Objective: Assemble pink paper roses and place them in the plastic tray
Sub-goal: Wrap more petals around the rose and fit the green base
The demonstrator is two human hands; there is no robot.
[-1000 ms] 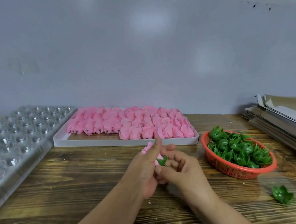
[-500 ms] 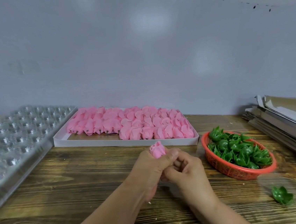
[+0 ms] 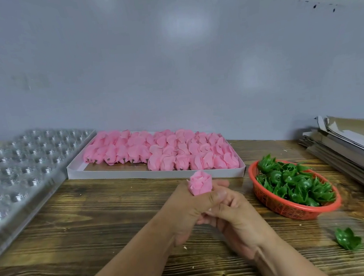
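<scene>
A wooden counter point(image 3: 79, 234) carries a clear plastic tray point(image 3: 18, 175) at far left, its cups bare, a white box of pink petals point(image 3: 158, 174) and a red basket of green calyxes point(image 3: 296, 206). The left hand point(image 3: 184, 214) pinches a pink paper rose point(image 3: 200, 182) upright; the right hand point(image 3: 234, 220) curls beneath, its hold hidden. Seat the base squarely, squeezing gently. No writing shows.

Both forearms are bare to the frame edge, with no sleeves, rings or watch showing.
</scene>
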